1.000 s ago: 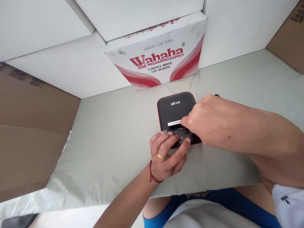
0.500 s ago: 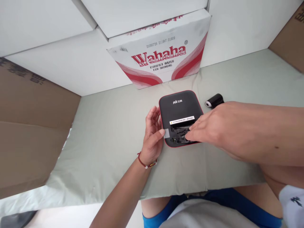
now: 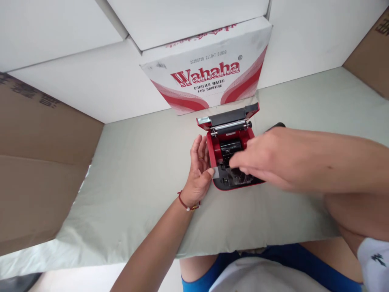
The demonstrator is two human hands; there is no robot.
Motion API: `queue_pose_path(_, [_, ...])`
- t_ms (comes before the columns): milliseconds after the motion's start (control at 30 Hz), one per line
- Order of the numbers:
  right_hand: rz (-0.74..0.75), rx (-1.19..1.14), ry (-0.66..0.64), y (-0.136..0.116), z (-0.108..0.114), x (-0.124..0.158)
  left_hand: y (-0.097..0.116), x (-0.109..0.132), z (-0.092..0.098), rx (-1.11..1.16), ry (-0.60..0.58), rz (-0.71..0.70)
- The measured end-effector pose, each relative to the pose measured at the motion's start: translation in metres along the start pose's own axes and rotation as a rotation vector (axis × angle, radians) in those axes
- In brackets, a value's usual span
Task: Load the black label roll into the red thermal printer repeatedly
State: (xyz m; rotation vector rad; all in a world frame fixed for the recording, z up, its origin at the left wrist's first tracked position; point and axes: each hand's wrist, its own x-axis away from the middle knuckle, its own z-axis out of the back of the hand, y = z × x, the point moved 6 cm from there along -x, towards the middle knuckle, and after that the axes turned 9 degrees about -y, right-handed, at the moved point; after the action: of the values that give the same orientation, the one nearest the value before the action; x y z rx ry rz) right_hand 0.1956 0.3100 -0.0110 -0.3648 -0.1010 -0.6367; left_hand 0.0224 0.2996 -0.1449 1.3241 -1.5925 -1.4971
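Printer (image 3: 223, 185), black and red, stands on the cloth-covered desk (image 3: 136, 174) in front of the person, its lid (image 3: 232, 116) raised at the far side and a dark roll (image 3: 230, 147) lying in the red well. The left hand (image 3: 197, 178) is half open and cupped along the printer's left side, with its thumb on a pale strip of tape (image 3: 216, 173) near the front left corner; it steadies the side without closing round it. The right hand (image 3: 259, 158) reaches over the well from the right, fingers curled together and blurred, their tips close to the near edge of the roll; whether they grip anything cannot be told. Shiny clear film (image 3: 238, 177) lies over the front part, partly under that hand.

The right hand and forearm block the view of the printer's right side and of most of a black object (image 3: 276, 125) just beyond it. Behind the raised lid stands a white and red water carton (image 3: 206, 83); whether the two touch is unclear. White boxes (image 3: 188, 20) rise behind and above the carton, and brown cardboard (image 3: 45, 174) walls in the left end of the desk, with another brown box (image 3: 369, 61) at the far right.
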Motion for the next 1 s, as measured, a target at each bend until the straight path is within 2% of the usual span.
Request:
queue_pose_path(100, [-0.217,0.119,-0.036,0.014,0.005,-0.027,-0.001,0.0,0.0,0.015,-0.001,0.001])
queue_pose_path(167, [-0.383,0.163,-0.038,0.024,0.002,-0.04,-0.003,0.001,0.001,0.022,0.001,0.01])
queue_pose_path(200, [-0.422,0.168,-0.055,0.027,-0.001,-0.045,-0.003,0.0,0.001,0.023,-0.001,0.011])
queue_pose_path(333, [-0.426,0.204,-0.17,0.032,-0.015,-0.055,-0.005,-0.001,0.001,0.027,-0.022,-0.013])
queue_pose_path(467, [-0.435,0.214,-0.212,0.03,-0.014,-0.052,-0.009,-0.002,0.002,0.021,-0.021,-0.026])
queue_pose_path(533, [-0.389,0.171,-0.159,0.023,-0.005,-0.043,-0.01,-0.003,0.002,0.016,-0.021,-0.026])
queue_pose_path(633, [-0.33,0.088,0.06,0.014,0.028,-0.01,-0.011,-0.004,0.003,0.006,-0.024,-0.021])
queue_pose_path(733, [-0.329,0.046,0.279,0.024,0.067,0.035,-0.011,-0.005,0.003,0.011,-0.033,-0.027])
queue_pose_path(767, [-0.351,0.06,0.283,0.032,0.075,0.047,-0.011,-0.005,0.004,0.019,-0.035,-0.033])
queue_pose_path(800, [-0.399,0.083,0.243,0.042,0.077,0.056,-0.011,-0.006,0.004,0.032,-0.035,-0.039])
queue_pose_path(867, [-0.499,0.098,0.047,0.062,0.065,0.065,-0.011,-0.007,0.004,0.059,-0.034,-0.049])
queue_pose_path(933, [-0.551,0.048,-0.166,0.076,0.035,0.066,-0.011,-0.008,0.004,0.079,-0.031,-0.05])
queue_pose_path(1000, [-0.535,-0.027,-0.309,0.08,0.001,0.063,-0.012,-0.009,0.004,0.09,-0.029,-0.046])
